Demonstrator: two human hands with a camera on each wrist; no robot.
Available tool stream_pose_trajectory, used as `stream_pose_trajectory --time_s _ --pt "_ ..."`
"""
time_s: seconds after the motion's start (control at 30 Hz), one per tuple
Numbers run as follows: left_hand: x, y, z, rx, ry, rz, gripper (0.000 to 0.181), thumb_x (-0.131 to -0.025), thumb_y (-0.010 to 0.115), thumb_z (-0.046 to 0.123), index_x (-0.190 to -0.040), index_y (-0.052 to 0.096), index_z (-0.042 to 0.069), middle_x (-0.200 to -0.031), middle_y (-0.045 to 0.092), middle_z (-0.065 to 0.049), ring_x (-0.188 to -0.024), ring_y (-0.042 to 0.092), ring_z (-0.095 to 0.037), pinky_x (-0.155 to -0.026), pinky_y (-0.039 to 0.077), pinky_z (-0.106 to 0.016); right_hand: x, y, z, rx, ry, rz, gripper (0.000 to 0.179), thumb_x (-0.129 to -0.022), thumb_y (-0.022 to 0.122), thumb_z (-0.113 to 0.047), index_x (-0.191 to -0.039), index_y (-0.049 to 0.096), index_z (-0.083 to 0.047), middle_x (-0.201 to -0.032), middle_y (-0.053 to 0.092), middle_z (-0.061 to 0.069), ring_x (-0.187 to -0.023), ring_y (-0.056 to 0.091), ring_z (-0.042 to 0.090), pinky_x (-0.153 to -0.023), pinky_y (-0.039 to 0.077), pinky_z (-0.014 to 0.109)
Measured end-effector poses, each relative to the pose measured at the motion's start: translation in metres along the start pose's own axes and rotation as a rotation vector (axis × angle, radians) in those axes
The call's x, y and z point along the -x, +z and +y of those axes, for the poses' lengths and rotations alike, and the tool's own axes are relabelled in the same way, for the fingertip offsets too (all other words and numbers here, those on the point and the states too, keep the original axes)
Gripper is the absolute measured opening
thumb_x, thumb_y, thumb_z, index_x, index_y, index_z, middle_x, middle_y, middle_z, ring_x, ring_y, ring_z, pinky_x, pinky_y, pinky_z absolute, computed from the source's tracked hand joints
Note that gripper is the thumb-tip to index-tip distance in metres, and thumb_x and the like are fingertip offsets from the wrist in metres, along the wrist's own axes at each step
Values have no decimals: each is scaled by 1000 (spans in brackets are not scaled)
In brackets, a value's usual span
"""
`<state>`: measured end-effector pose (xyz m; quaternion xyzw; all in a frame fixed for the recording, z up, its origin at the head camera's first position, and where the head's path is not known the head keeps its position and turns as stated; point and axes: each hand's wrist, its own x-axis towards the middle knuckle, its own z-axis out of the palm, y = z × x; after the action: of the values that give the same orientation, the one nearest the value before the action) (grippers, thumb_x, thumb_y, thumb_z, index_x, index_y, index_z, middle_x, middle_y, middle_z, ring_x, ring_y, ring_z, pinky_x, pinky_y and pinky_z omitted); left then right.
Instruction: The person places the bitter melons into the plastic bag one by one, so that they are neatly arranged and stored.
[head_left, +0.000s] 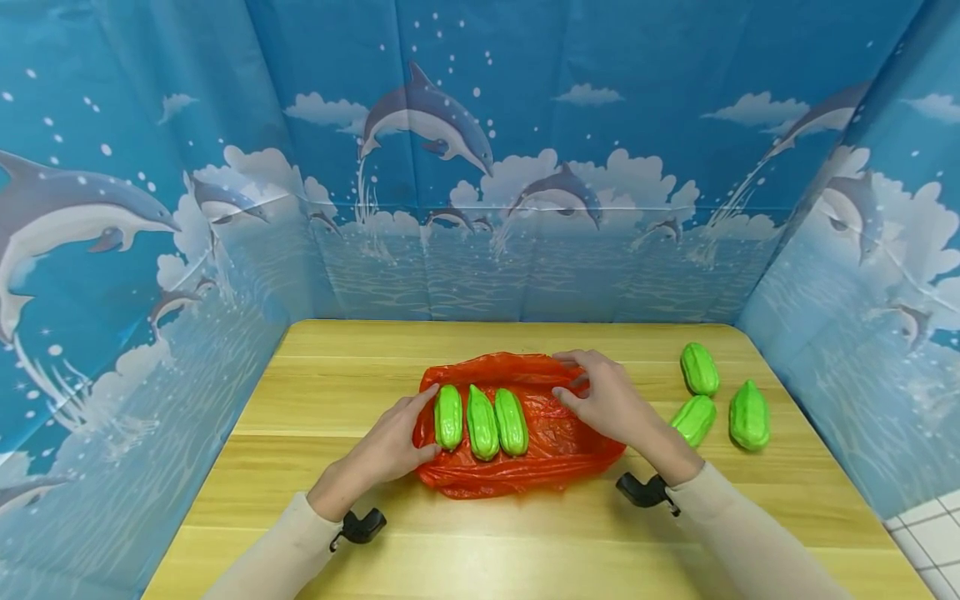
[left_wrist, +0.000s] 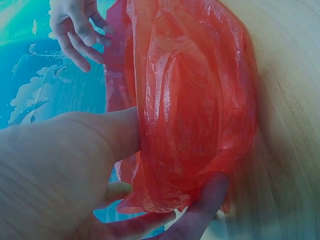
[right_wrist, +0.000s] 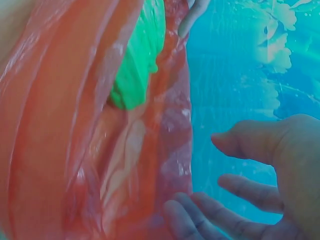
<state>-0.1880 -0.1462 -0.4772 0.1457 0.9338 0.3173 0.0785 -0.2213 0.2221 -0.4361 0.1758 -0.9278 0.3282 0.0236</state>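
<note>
A red plastic bag [head_left: 555, 433] lies spread with its mouth up on the table. Inside its left half, three glossy green ridged gourds [head_left: 482, 422] stand side by side; the right wrist view catches one gourd [right_wrist: 137, 60] behind the bag's rim. My left hand [head_left: 386, 442] grips the bag's left end, its thumb tucked behind the rim and its fingers round the outside of the plastic [left_wrist: 185, 110]. At the right end, my right hand [head_left: 603, 400] is spread over the rim with relaxed fingers, thumb and fingertips apart.
To the right on the wooden table [head_left: 337, 350] lie three more green gourds: one at the back [head_left: 700, 369], one near my right wrist [head_left: 693, 419] and one farther right [head_left: 749, 417]. A blue dolphin-print curtain [head_left: 525, 267] hangs round the back and sides.
</note>
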Motion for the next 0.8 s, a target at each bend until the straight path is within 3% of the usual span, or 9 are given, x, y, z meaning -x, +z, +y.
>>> stream_pose_trajectory --time_s 0.3,0.5,0.63,0.8 --pt "-1 -1 -2 6 -13 -1 100 -99 94 16 -183 39 12 -171 58 -26 -155 61 -48 -127 55 -68 0 -19 16 55 -34 115 49 -106 85 -11 -153 73 -3 -143 75 27 -95 79 28 -73 63 32" --pt "-2 -2 -2 5 -11 2 100 -99 94 16 -182 40 12 -172 58 -26 -156 60 -49 -127 55 -69 2 -34 34 64 -23 164 48 -109 83 -13 -155 72 -5 -144 75 28 -103 80 38 -76 67 45" --pt "-1 -4 -2 3 -10 6 99 -99 94 15 -182 40 12 -171 58 -26 -156 60 -49 -127 54 -69 3 -42 46 67 -5 188 49 -110 82 -14 -157 70 -3 -147 74 31 -110 81 46 -85 70 58" --pt "0 -4 -3 9 -13 6 99 -99 94 15 -182 40 12 -172 58 -27 -156 60 -50 -128 54 -70 4 -48 65 67 37 197 54 -111 81 -14 -161 65 0 -150 70 33 -121 76 54 -98 66 66"
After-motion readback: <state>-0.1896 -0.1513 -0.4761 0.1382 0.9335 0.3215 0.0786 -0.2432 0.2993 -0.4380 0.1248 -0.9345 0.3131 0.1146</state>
